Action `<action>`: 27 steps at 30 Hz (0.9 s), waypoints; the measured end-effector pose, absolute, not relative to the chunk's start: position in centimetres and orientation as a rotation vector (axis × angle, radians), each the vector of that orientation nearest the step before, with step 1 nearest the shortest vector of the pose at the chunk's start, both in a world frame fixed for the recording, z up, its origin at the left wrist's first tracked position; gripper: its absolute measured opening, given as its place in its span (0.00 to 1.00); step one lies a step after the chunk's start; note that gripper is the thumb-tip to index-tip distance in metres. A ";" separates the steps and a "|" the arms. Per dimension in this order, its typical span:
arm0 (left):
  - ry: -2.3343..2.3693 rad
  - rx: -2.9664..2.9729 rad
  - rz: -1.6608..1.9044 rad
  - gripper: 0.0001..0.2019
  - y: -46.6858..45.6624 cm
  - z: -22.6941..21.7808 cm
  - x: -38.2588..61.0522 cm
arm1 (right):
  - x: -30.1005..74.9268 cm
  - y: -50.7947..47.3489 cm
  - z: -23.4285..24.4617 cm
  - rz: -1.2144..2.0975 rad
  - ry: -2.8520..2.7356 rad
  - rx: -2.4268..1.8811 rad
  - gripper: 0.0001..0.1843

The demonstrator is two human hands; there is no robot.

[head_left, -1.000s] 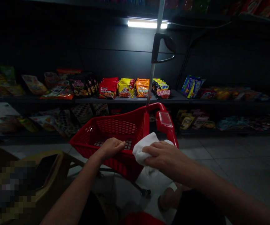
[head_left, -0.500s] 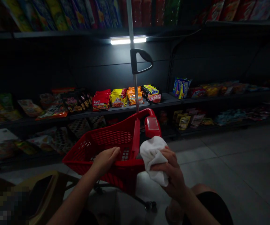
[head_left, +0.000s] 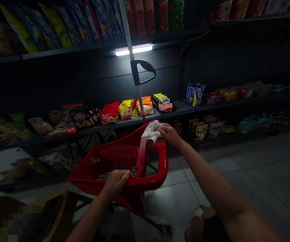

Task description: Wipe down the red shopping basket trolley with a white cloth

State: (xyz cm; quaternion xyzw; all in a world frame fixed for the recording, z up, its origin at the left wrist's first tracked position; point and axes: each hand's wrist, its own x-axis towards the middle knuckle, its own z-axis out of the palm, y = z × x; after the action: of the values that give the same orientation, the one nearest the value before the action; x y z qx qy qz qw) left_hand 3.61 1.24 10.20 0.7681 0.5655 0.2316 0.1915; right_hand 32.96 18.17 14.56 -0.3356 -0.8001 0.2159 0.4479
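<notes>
A red plastic shopping cart with a perforated basket stands in front of me. My left hand is wrapped over the near rim of its basket, fingers curled inside. My right hand grips a white cloth and presses it on the far end of the cart's red handle. The cloth drapes over the top of the handle and hides part of it. A grey metal pole with a black loop grip rises behind the handle.
Dark shelves with several snack packets run across the back. A lit tube lamp hangs beneath the upper shelf. At lower left is a brown box. Tiled floor extends to the right.
My right hand has moved forward and up with the cloth, from above the near side of the handle onto its far end. My left hand stays on the rim.
</notes>
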 end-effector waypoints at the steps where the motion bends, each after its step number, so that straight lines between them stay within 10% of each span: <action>1: 1.595 2.153 0.647 0.29 1.3 10.3 3.6 | 33.0 19.4 14.1 0.586 -1.895 -0.920 0.22; 27: 1.532 2.074 0.654 0.26 3.4 9.3 0.4 | 29.3 7.5 9.5 0.664 -1.407 -0.900 0.15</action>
State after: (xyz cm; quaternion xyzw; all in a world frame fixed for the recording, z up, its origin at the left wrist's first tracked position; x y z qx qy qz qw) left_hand 0.37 3.36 9.31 0.7571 0.5592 0.2389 0.2387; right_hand 29.26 7.51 9.48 -0.3917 -0.6127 0.2891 0.6226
